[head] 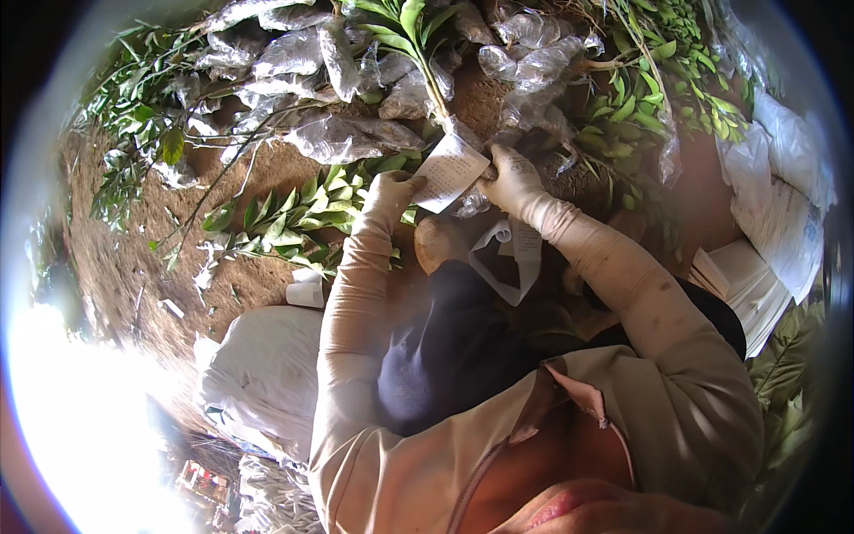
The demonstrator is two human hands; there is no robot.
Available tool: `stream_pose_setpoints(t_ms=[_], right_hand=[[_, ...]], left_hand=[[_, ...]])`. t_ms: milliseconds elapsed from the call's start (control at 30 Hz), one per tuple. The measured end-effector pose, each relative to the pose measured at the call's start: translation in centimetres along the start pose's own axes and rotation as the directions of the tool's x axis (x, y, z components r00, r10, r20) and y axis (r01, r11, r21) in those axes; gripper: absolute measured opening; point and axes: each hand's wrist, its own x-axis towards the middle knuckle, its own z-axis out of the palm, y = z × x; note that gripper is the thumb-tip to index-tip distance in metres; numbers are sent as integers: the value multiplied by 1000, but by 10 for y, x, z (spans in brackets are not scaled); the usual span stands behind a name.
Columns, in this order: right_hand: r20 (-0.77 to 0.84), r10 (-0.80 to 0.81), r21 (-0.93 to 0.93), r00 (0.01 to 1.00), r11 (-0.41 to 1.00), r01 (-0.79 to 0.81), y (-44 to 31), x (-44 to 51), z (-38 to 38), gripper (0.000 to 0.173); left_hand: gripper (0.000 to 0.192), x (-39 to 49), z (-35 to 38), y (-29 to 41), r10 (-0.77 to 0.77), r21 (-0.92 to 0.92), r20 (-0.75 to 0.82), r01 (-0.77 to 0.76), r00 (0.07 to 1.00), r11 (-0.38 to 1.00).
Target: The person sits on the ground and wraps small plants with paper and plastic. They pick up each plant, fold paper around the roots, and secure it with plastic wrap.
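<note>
A white printed paper label (451, 172) lies between my two hands, near the plastic-wrapped base of a leafy plant (437, 97). My left hand (393, 193), in a pale glove, pinches the label's left edge. At its right edge is my right hand (512, 175), also gloved, with curled fingers; whether they grip the label or the wrapping behind it is unclear. Leafy cuttings (313, 210) lie beside my left hand. A curling strip of white printed paper (524, 267) hangs below my right hand.
Many plants with roots wrapped in clear plastic (333, 137) lie on the soil (220, 294) ahead. A white sack (267, 374) sits at the lower left. To the right are a stack of papers (747, 287) and white plastic bags (774, 193). A small white paper roll (305, 292) lies left of my arm.
</note>
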Motion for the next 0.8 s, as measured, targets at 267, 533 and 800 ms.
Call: stream_pose_setpoints(t_ms=[267, 533, 800], right_hand=[[207, -144, 629, 968, 778, -18, -4, -29, -17, 48], [338, -210, 911, 917, 319, -262, -21, -67, -44, 41], [155, -43, 959, 987, 247, -140, -33, -88, -32, 30]], left_hand=[[49, -30, 9, 20, 117, -153, 187, -89, 975, 984], [33, -71, 48, 58, 394, 29, 32, -395, 918, 918], [29, -95, 57, 46, 665, -667, 225, -385, 712, 638]])
